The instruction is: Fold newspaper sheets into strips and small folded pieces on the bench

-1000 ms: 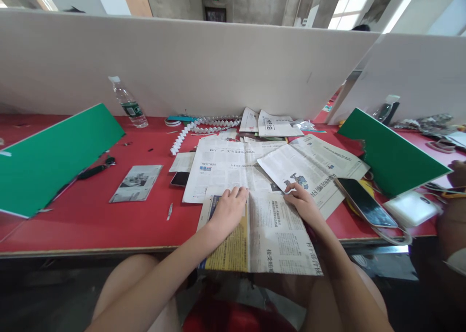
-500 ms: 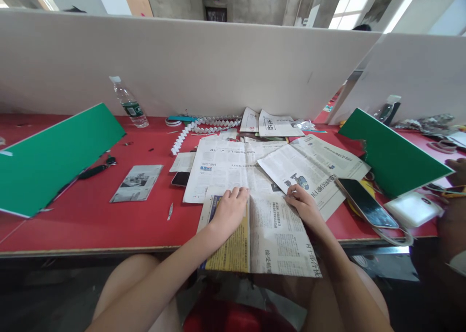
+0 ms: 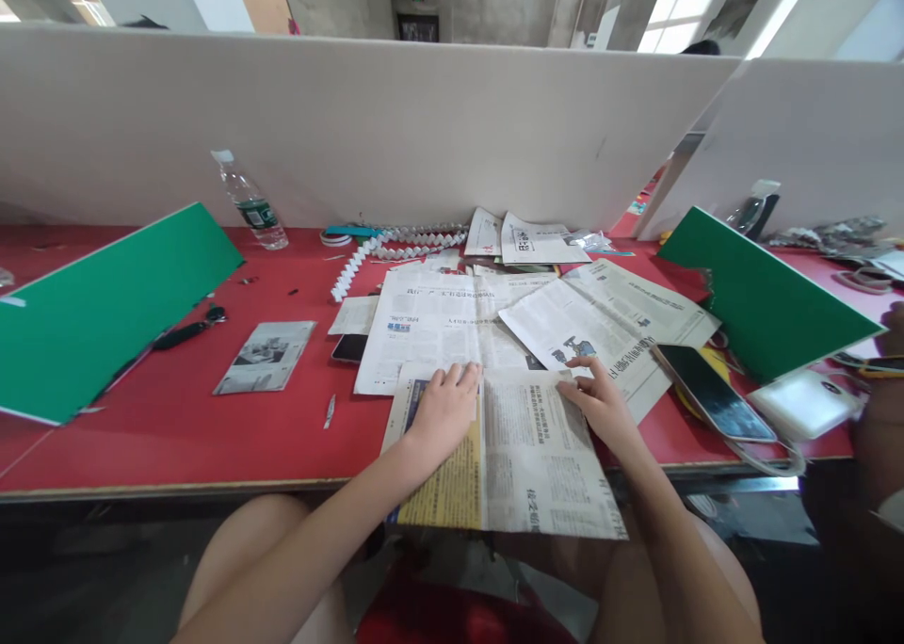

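Note:
A folded newspaper sheet (image 3: 537, 465), its left part printed yellow and blue, overhangs the table's front edge toward my lap. My left hand (image 3: 444, 409) lies flat on its upper left part, fingers stretched out near the crease. At the upper right corner of that sheet is my right hand (image 3: 597, 399), with thumb and forefinger apart and touching the paper near its edge. Beyond both hands a larger newspaper (image 3: 438, 305) is spread on the table. Another newspaper (image 3: 636, 314) overlaps it on the right.
A phone (image 3: 713, 394) and a white device (image 3: 805, 404) with a cable lie at the right. Green boards (image 3: 127, 305) lean on both sides. A folded clipping (image 3: 265, 357), a water bottle (image 3: 250, 201) and a folded-paper chain (image 3: 353, 267) are on the red table (image 3: 282, 446). A pale partition (image 3: 353, 126) stands behind.
My right hand has shifted slightly to the right, and its thumb and forefinger are further apart. My left hand stays on the sheet, almost unmoved.

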`<state>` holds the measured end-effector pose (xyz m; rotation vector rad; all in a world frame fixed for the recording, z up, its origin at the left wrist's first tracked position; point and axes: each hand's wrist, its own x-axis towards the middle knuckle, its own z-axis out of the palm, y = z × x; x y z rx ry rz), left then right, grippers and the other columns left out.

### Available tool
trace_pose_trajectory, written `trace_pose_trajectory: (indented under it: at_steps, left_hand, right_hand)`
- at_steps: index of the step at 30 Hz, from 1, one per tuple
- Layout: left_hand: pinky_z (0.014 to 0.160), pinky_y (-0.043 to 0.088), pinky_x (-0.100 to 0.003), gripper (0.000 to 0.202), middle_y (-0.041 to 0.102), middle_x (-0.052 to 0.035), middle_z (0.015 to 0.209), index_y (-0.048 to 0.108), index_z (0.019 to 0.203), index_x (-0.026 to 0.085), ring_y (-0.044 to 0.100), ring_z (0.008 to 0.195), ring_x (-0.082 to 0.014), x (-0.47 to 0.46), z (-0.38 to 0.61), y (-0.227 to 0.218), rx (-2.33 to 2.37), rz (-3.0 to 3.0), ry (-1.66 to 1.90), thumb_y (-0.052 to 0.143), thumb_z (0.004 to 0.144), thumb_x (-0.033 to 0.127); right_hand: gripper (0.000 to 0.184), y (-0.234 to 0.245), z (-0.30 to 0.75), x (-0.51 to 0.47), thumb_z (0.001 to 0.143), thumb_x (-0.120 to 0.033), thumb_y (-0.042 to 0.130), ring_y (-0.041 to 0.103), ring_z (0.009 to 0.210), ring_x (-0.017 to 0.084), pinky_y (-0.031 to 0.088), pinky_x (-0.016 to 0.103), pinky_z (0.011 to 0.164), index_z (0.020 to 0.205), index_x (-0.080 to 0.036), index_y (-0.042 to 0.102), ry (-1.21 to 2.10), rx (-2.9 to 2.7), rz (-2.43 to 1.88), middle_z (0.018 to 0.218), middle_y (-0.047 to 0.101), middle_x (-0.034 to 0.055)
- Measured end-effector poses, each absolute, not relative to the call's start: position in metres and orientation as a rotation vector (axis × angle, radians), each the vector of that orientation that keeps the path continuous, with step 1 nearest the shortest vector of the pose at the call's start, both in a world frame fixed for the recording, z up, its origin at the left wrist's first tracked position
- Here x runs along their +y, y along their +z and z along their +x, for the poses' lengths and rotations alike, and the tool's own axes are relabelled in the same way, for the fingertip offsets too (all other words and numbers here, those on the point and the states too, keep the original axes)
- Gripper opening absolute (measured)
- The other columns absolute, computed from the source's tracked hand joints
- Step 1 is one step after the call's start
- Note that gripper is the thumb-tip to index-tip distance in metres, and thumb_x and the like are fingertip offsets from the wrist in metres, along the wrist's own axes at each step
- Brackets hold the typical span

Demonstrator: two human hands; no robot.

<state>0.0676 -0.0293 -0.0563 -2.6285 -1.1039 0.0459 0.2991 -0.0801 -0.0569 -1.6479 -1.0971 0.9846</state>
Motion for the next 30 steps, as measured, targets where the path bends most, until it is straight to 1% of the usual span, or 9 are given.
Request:
trace_pose_trajectory:
  at_steps: [5, 10, 14, 19, 26, 30]
  left_hand:
    - [0.085, 0.043, -0.037, 0.057, 0.051, -0.0105, 0.132, 0.041, 0.136, 0.013, 0.049, 0.110, -0.0250, -0.030, 0.069, -0.057, -1.139, -2.615, 0.054, 0.032, 0.082, 0.000]
    - [0.084, 0.044, -0.038, 0.058, 0.050, -0.0116, 0.132, 0.039, 0.137, 0.012, 0.049, 0.109, -0.0252, -0.030, 0.069, -0.057, -1.138, -2.624, 0.046, 0.031, 0.081, 0.000]
    - [0.084, 0.044, -0.039, 0.056, 0.051, -0.0118, 0.131, 0.039, 0.137, 0.011, 0.049, 0.109, -0.0255, -0.030, 0.070, -0.057, -1.152, -2.624, 0.040, 0.029, 0.083, 0.000]
    - [0.083, 0.043, -0.037, 0.057, 0.050, -0.0111, 0.131, 0.040, 0.136, 0.014, 0.049, 0.110, -0.0251, -0.031, 0.070, -0.059, -1.167, -2.632, 0.031, 0.031, 0.082, 0.000]
    - [0.084, 0.043, -0.038, 0.054, 0.050, -0.0131, 0.132, 0.039, 0.136, 0.007, 0.049, 0.111, -0.0264, -0.031, 0.070, -0.060, -1.148, -2.625, 0.018, 0.029, 0.084, 0.002]
    - [0.085, 0.043, -0.040, 0.058, 0.048, -0.0130, 0.134, 0.038, 0.138, 0.010, 0.048, 0.113, -0.0266, -0.030, 0.069, -0.059, -1.161, -2.650, 0.028, 0.031, 0.081, -0.001]
  right_hand:
    - [0.035, -0.060, 0.297, -0.083, 0.072, -0.042, 0.058, 0.034, 0.041, 0.011, 0.024, 0.024, 0.043, 0.099, -0.026, 0.042, 0.914, -1.082, -1.738, 0.049, 0.040, -0.0094]
    - [0.032, -0.062, 0.296, -0.085, 0.072, -0.039, 0.057, 0.029, 0.041, 0.010, 0.022, 0.024, 0.045, 0.098, -0.027, 0.042, 0.863, -1.111, -1.745, 0.048, 0.035, -0.0099]
    - [0.032, -0.062, 0.294, -0.087, 0.073, -0.040, 0.056, 0.029, 0.042, 0.010, 0.023, 0.025, 0.045, 0.099, -0.026, 0.042, 0.835, -1.127, -1.760, 0.048, 0.036, -0.0096]
    - [0.033, -0.060, 0.292, -0.090, 0.072, -0.039, 0.057, 0.028, 0.040, 0.010, 0.021, 0.025, 0.044, 0.098, -0.026, 0.042, 0.852, -1.101, -1.753, 0.047, 0.034, -0.0101]
    - [0.032, -0.059, 0.291, -0.091, 0.072, -0.038, 0.057, 0.028, 0.041, 0.010, 0.021, 0.025, 0.044, 0.097, -0.026, 0.041, 0.858, -1.079, -1.749, 0.048, 0.034, -0.0096]
    - [0.032, -0.059, 0.291, -0.091, 0.072, -0.039, 0.057, 0.028, 0.040, 0.011, 0.021, 0.025, 0.043, 0.097, -0.026, 0.041, 0.868, -1.073, -1.743, 0.047, 0.034, -0.0099]
